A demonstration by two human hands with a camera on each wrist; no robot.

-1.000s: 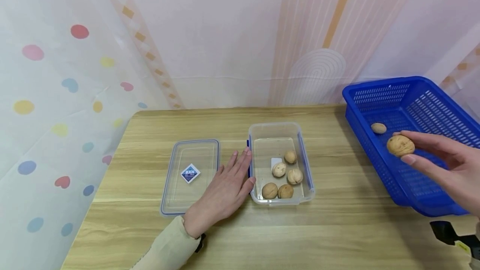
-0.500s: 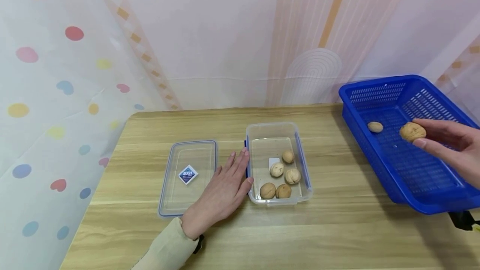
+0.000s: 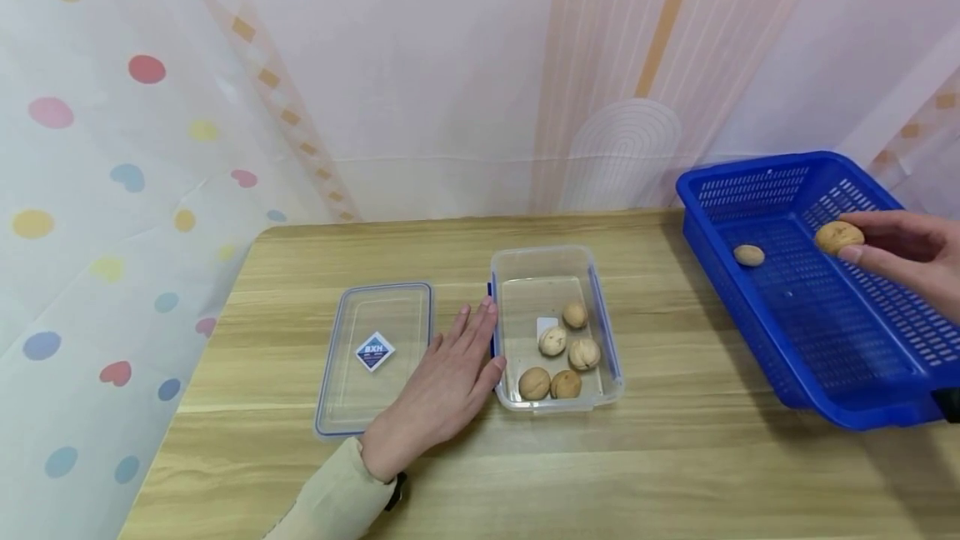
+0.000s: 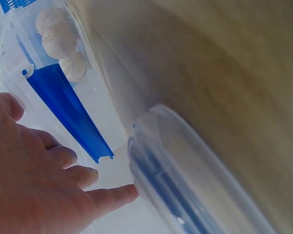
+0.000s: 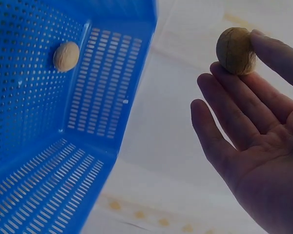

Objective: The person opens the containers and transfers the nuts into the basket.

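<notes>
Over the blue basket [image 3: 817, 332], my right hand [image 3: 918, 261] pinches a walnut [image 3: 838, 237] between thumb and fingertips; the right wrist view shows the held walnut [image 5: 235, 50] with the other fingers spread. Another walnut [image 3: 748, 256] lies on the basket floor near its left wall. My left hand [image 3: 442, 382] has its fingers straight, fingertips at the left side of the clear plastic container [image 3: 543, 261]. Several walnuts [image 3: 583, 353] lie in that container. In the left wrist view the blue clip [image 4: 68, 112] of the container hangs beside my fingers.
The clear lid [image 3: 341, 394] with a blue seal and a diamond label lies on the wooden table [image 3: 660, 482], left of the container and partly behind my left hand. A patterned cloth backdrop [image 3: 450, 82] rises behind the table's back edge.
My right hand has moved away, up and to the right in the head view, over the basket with the walnut still pinched. The left hand stays at the container; the view has shifted slightly.
</notes>
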